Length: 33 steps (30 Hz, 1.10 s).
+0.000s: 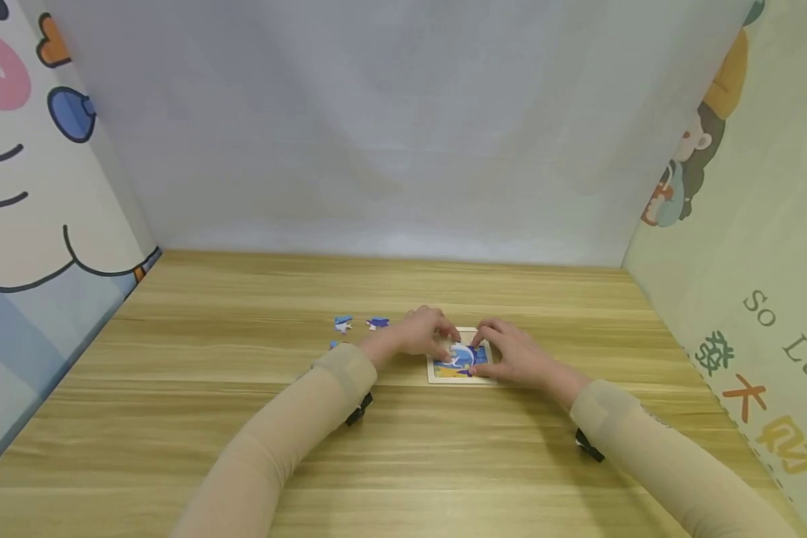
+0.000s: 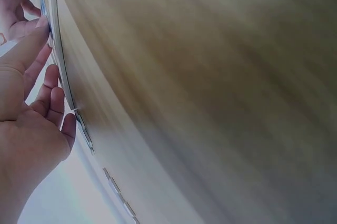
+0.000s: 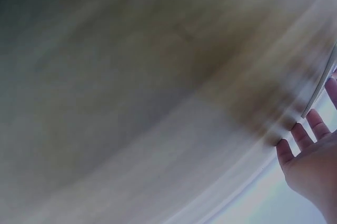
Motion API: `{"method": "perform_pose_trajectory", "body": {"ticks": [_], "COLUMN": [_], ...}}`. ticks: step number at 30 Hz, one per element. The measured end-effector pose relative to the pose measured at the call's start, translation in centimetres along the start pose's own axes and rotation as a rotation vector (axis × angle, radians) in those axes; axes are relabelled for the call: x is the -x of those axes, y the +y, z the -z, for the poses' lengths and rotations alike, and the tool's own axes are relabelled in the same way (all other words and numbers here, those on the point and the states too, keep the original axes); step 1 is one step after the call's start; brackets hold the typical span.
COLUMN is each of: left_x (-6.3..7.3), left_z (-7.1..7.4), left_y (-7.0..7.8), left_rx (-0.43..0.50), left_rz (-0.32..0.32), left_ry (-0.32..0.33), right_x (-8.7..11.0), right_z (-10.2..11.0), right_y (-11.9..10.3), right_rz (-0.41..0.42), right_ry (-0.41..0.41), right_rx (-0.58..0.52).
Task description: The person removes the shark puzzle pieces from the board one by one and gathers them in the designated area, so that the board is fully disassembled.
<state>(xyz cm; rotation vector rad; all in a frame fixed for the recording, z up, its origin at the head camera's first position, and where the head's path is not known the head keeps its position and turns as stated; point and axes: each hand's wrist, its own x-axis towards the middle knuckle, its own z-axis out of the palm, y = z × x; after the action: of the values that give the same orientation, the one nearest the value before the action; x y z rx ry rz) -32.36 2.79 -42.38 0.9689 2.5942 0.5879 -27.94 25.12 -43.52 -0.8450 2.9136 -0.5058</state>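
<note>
A small jigsaw puzzle tray (image 1: 462, 381) with a pale border lies flat on the table, its blue, white and yellow picture pieces (image 1: 462, 360) partly covered by fingers. From the left side, my left hand (image 1: 420, 332) reaches over it, thumb and index fingertips touching the pieces. My right hand (image 1: 519, 357) comes in from the right, thumb and index finger spread apart on the picture. In the left wrist view the other fingers of the left hand (image 2: 31, 124) are loosely bent beside the tray edge. Relaxed fingers of the right hand (image 3: 313, 166) show in the right wrist view.
Left of the tray lie loose puzzle pieces: a blue and white one (image 1: 343, 323), a dark blue one (image 1: 377, 323), and another (image 1: 336, 344) partly hidden by the left arm. The wood-grain table (image 1: 276, 291) meets a pale cloth backdrop (image 1: 390, 164) behind, with printed panels at both sides.
</note>
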Motion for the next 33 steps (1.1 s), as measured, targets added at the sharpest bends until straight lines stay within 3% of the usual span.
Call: {"method": "perform_pose_trajectory", "body": {"ticks": [8, 16, 26, 33], "left_x": [-0.27, -0.3, -0.11, 0.25], "left_z": [-0.26, -0.1, -0.01, 0.63], "left_y": [-0.16, 0.03, 0.16, 0.19], "left_rx": [0.038, 0.076, 0.152, 0.235], "left_rz": [0.014, -0.054, -0.056, -0.119], "left_ry": [0.017, 0.08, 0.081, 0.121], "right_x": [0.05, 0.1, -0.02, -0.02], "right_z": [0.21, 0.2, 0.15, 0.12], "right_y": [-0.35, -0.27, -0.35, -0.31], "right_rz": [-0.002, -0.004, -0.004, -0.015], "right_ry": [-0.018, -0.021, -0.021, -0.034], "right_rx": [-0.022, -0.028, -0.02, -0.019]}}
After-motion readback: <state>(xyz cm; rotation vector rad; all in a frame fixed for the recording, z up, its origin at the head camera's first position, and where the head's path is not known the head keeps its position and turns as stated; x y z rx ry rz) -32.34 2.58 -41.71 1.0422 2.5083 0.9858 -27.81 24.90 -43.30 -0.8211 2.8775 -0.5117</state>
